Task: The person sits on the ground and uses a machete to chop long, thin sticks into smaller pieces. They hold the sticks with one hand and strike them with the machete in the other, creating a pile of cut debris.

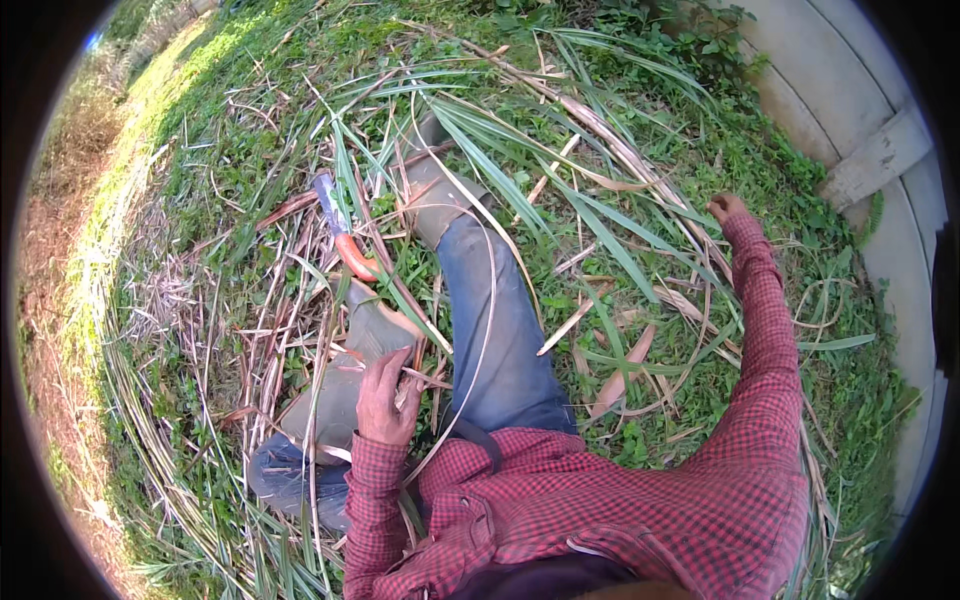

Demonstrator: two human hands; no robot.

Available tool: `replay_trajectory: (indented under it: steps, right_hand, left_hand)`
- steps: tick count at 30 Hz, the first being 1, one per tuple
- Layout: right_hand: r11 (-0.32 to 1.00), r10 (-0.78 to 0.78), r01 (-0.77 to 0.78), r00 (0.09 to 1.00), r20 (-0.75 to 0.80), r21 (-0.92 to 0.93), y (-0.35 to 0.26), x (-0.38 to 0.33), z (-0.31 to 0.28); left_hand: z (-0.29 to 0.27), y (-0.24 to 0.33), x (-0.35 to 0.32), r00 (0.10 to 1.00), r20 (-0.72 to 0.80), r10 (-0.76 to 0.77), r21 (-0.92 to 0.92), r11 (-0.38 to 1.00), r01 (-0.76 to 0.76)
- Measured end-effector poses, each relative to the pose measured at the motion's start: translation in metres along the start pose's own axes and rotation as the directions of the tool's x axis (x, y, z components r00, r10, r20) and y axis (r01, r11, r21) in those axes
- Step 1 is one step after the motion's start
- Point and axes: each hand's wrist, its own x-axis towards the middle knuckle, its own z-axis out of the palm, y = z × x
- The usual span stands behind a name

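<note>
My left hand (388,402) is raised over my bent left leg, close to the boot. Its fingers are closed on a thin, dry leaf strip (428,379), which pokes out beside the thumb. Far out to the right, my right hand (727,207) is stretched over the grass with its fingers curled in. Long green leaf blades (620,250) and a dry brown stalk (620,150) lie just left of it; what the fingers hold, if anything, is too small to tell. A tool with an orange curved handle (354,258) and a bluish blade (328,200) rests among dry stalks by the left boot.
My rubber boots (435,200) and blue trousers (500,320) take up the middle. Cut leaves and dry stalks (270,330) litter the grass at left, with a long bundle of stems (150,440) beyond. A pale panelled wall (830,80) with a plank (880,160) edges the right.
</note>
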Motion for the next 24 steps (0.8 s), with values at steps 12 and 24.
replay_trajectory:
  steps: [12, 24]
  right_hand:
    - [0.794, 0.374, -0.373, 0.922, -0.099, -0.480, -0.034, 0.012, 0.107]
    - [0.860, 0.409, -0.396, 0.912, -0.027, -0.321, 0.023, -0.039, 0.098]
  left_hand:
    - [-0.042, -0.040, -0.074, 0.927, -0.189, -0.325, 0.160, 0.921, 0.355]
    - [-0.032, -0.048, -0.063, 0.929, -0.166, -0.331, 0.143, 0.924, 0.354]
